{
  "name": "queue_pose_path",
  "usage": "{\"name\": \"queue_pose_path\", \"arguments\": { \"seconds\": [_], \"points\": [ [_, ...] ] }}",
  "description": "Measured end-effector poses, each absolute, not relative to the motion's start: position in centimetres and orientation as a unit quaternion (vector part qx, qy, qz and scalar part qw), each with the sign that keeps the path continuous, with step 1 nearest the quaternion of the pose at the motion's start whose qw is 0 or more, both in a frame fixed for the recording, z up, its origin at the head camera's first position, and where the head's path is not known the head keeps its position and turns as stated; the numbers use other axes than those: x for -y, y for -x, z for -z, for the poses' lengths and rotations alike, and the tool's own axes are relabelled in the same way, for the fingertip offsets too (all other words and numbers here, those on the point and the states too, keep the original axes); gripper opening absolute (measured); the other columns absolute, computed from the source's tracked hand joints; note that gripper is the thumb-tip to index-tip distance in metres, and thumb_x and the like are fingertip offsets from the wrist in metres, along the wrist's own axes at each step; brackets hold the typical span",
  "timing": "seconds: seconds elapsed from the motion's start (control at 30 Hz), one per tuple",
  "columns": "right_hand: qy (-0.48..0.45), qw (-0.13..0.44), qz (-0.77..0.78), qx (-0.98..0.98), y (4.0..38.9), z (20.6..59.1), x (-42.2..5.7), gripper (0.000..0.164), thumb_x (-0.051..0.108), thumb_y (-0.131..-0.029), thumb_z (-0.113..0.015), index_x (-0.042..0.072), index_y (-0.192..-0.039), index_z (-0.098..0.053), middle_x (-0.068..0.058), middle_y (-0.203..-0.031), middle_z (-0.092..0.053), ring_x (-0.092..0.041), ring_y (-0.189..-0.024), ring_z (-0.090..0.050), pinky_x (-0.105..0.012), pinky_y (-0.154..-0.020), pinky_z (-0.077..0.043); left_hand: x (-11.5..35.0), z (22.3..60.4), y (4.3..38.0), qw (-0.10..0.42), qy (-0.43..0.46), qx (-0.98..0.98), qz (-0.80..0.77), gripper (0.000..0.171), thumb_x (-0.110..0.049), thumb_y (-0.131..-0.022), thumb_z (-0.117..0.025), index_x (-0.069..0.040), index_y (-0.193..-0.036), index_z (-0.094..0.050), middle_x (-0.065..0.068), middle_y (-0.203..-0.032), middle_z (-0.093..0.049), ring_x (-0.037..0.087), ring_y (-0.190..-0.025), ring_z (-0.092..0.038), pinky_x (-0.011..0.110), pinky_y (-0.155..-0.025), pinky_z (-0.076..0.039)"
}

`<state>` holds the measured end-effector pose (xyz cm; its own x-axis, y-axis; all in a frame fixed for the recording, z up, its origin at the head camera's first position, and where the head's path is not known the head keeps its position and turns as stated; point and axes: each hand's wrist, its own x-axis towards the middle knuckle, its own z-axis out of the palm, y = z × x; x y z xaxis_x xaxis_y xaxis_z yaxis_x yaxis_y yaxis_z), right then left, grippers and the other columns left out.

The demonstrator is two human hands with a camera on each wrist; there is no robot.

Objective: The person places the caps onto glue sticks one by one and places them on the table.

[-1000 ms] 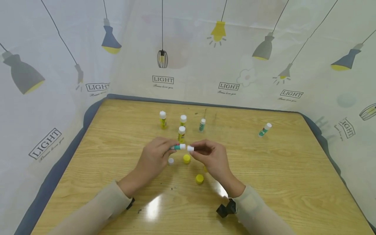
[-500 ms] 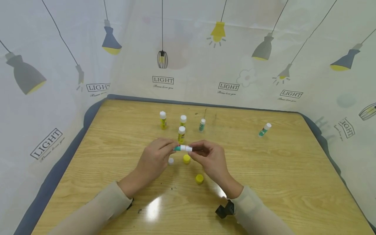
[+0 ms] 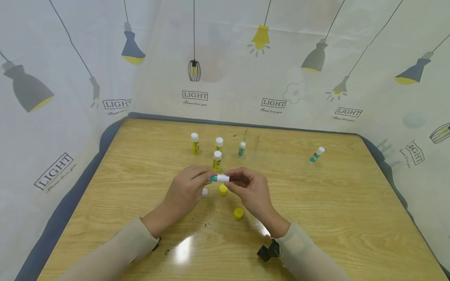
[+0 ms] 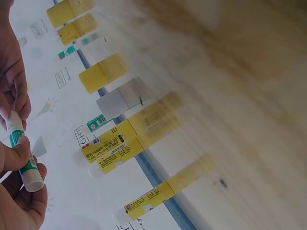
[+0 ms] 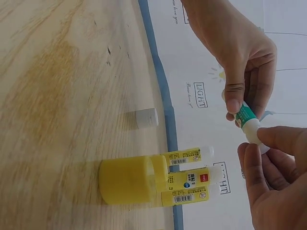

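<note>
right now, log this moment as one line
left hand: holds green-and-white glue stick | right hand: pinches white cap | yellow caps: on table

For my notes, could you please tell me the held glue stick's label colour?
The label is mainly green, showing best in the right wrist view.

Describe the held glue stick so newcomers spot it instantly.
Find the brown wooden table. Above it, a person's left hand and right hand grip a white and green cylindrical glue stick. Only this one is held sideways; the other white-capped glue sticks stand.
</note>
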<state>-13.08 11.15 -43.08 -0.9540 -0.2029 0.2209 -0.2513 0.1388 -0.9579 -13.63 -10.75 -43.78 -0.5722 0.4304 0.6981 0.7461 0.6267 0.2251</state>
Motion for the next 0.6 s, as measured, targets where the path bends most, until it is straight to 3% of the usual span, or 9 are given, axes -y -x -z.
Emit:
{"name": "queue_pose_path", "arguments": {
  "seconds": [0.6],
  "points": [
    [-0.149, 0.025, -0.639, 0.754, 13.03, 43.02, -11.19, 0.017, 0.008, -0.088, -0.079, 0.008, -0.105, -0.075, -0.008, -0.104, -0.074, -0.022, -0.094, -0.072, -0.031, -0.080, -0.063, 10.23, 43.44, 13.37, 0.317, 0.353, 0.843, 0.255, 0.021, -0.003, -0.085, -0.079, -0.003, -0.105, -0.076, 0.005, -0.103, -0.074, 0.020, -0.095, -0.071, 0.030, -0.087, -0.060]
  ]
}}
